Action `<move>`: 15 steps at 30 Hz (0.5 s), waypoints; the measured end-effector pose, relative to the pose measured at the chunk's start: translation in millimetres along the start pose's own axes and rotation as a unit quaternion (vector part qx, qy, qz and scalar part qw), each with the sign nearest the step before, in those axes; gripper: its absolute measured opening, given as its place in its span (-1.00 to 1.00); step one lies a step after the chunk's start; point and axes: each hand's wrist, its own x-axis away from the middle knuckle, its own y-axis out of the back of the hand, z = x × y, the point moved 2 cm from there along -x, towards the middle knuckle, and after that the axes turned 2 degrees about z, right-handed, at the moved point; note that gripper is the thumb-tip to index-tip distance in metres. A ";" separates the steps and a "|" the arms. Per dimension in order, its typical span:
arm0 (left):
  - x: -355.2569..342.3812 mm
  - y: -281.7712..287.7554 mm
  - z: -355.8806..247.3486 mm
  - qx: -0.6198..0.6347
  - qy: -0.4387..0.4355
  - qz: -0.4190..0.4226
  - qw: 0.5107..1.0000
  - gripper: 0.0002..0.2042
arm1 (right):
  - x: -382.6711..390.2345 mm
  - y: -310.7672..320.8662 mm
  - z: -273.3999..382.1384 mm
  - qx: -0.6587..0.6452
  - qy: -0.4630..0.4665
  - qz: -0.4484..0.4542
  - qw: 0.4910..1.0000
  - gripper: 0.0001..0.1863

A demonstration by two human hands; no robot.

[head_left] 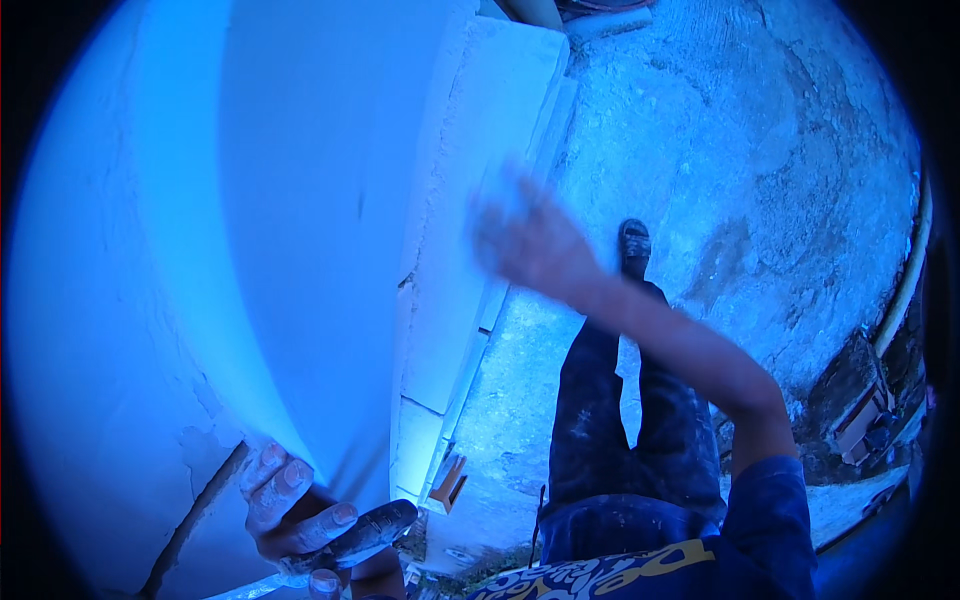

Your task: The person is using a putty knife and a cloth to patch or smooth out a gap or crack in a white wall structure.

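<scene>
My left hand (295, 510), its fingers coated in pale powder, is closed around a hand tool with a dark rounded handle (375, 530). A straight, light-coloured edge shows below the hand at the bottom of the view; the rest of the tool is hidden. Just beyond the fingers is a smooth pale wall (320, 260). My right hand (530, 240) is raised in front of me over the wall's base ledge (490, 130), smeared by motion. Its fingers are too blurred to show whether they hold anything.
A dark crack (195, 520) and flaking patches mark the wall at lower left. A small brown block-like object (448, 485) sits beside the ledge. Rough concrete ground (700, 150) lies to the right, where my sandalled foot (633, 245) stands. A pipe (908, 270) runs along the far right.
</scene>
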 end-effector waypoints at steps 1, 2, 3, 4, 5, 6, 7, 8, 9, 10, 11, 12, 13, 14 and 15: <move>1.3 5.5 -1.1 -0.004 -0.001 -0.003 1.000 -0.58 | 11.5 4.2 36.5 -0.088 -0.029 0.011 0.996 -0.64; 2.1 10.6 -3.2 -0.006 -0.003 -0.006 1.000 -0.58 | 14.3 7.6 44.8 -0.113 -0.011 0.040 0.993 -0.62; 3.1 15.5 -5.2 -0.008 -0.004 -0.007 1.000 -0.58 | 16.1 11.3 47.6 -0.138 0.006 0.070 0.988 -0.60; 4.5 19.6 -8.4 -0.010 -0.005 -0.009 1.000 -0.59 | 11.4 14.3 34.2 -0.106 0.021 0.048 0.993 -0.62; 5.1 22.6 -10.1 -0.009 -0.007 -0.010 1.000 -0.59 | 3.5 13.5 7.6 -0.072 0.034 0.026 0.997 -0.63; 5.1 24.5 -11.0 -0.006 -0.009 -0.010 1.000 -0.59 | -3.5 7.1 -28.9 -0.056 0.008 0.012 0.998 -0.65; 7.6 30.9 -12.8 -0.010 -0.008 -0.011 1.000 -0.60 | -27.8 22.7 -57.6 0.035 -0.024 -0.012 0.999 -0.65; 10.4 36.4 -16.3 -0.011 -0.005 -0.013 1.000 -0.60 | -46.2 50.3 -75.3 0.017 -0.124 -0.057 0.990 -0.62; 12.0 36.0 -20.6 -0.007 -0.004 -0.017 1.000 -0.60 | -40.8 51.6 -71.2 0.021 -0.122 -0.051 0.991 -0.62; 13.5 38.2 -23.8 -0.010 -0.003 -0.019 1.000 -0.60 | -34.4 43.9 -56.4 0.006 -0.131 -0.051 0.990 -0.62; 14.5 41.6 -26.2 -0.014 -0.003 -0.022 1.000 -0.61 | -25.8 33.3 -37.3 -0.010 -0.140 -0.052 0.989 -0.62; 13.9 40.8 -27.7 -0.009 -0.006 -0.027 1.000 -0.61 | -3.9 18.1 -11.1 -0.013 -0.094 -0.006 0.995 -0.61; 17.1 47.9 -30.3 -0.018 -0.004 -0.028 0.999 -0.61 | 5.4 23.2 21.7 -0.085 -0.094 -0.013 0.992 -0.64; 18.2 51.4 -32.5 -0.021 -0.006 -0.031 0.999 -0.61 | 5.5 28.1 24.5 -0.101 -0.073 0.014 0.992 -0.63; 19.4 55.0 -35.1 -0.024 -0.007 -0.033 0.999 -0.62 | 5.3 33.1 24.6 -0.117 -0.052 0.040 0.991 -0.63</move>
